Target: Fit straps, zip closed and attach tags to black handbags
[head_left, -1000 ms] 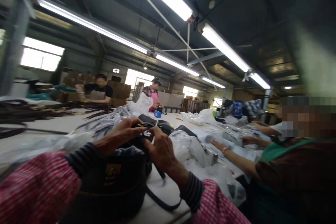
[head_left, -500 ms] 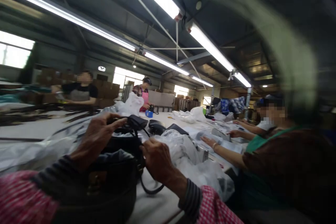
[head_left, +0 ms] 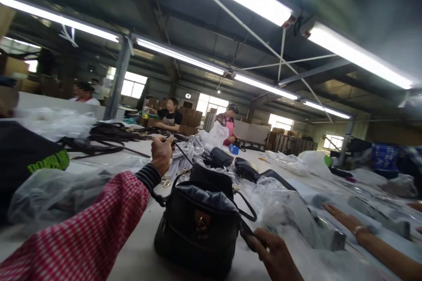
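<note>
A small black handbag point(head_left: 199, 228) stands upright on the white table point(head_left: 141, 246) in front of me. My left hand point(head_left: 161, 153), in a red checked sleeve, is raised beyond the bag and pinched shut on a thin black strap point(head_left: 184, 156) that runs down to the bag. My right hand point(head_left: 275, 254) sits low at the bag's right side, fingers closed on the dark end of the bag's strap point(head_left: 247, 239). More black bags point(head_left: 220, 156) lie farther along the table.
Clear plastic bags point(head_left: 49, 193) lie to the left and right of the handbag. A pile of dark straps point(head_left: 108, 134) lies at the far left. A co-worker's forearm point(head_left: 372, 241) rests on the table at the right. Other people work at the far end.
My view swung left. My left hand lifted away from the bag, drawing a strap up. My right hand dropped to the bag's right side. The bag now stands clear of my hands.
</note>
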A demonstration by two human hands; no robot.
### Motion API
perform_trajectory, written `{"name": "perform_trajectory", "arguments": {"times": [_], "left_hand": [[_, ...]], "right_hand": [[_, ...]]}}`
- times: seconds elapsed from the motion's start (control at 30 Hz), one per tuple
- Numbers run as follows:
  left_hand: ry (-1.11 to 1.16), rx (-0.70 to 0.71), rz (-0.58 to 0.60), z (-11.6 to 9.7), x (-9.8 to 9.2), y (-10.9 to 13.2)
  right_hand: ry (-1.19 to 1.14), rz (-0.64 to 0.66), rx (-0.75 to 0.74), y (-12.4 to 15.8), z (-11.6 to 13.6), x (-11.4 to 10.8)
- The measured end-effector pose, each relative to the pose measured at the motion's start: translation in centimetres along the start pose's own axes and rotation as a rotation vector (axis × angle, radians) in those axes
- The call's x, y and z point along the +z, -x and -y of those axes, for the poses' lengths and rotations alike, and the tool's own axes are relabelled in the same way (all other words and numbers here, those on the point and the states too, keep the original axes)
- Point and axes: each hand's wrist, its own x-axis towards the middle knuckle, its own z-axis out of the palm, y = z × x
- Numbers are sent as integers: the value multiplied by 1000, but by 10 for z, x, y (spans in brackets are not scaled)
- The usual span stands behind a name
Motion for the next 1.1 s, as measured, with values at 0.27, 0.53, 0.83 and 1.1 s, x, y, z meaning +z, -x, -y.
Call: {"name": "perform_trajectory", "arguments": {"times": [0.27, 0.53, 0.83, 1.1], "left_hand": [[325, -65, 349, -30, -3, 34], [478, -17, 518, -35, -1, 61], [373, -176, 757, -43, -11, 66], [526, -281, 435, -53, 6, 56]], "right_hand": [[-154, -233, -154, -83, 112, -72], [-651, 347, -290, -150, 219, -22], [-754, 550, -168, -137, 212, -22], [-324, 303, -189, -141, 186, -40]]}}
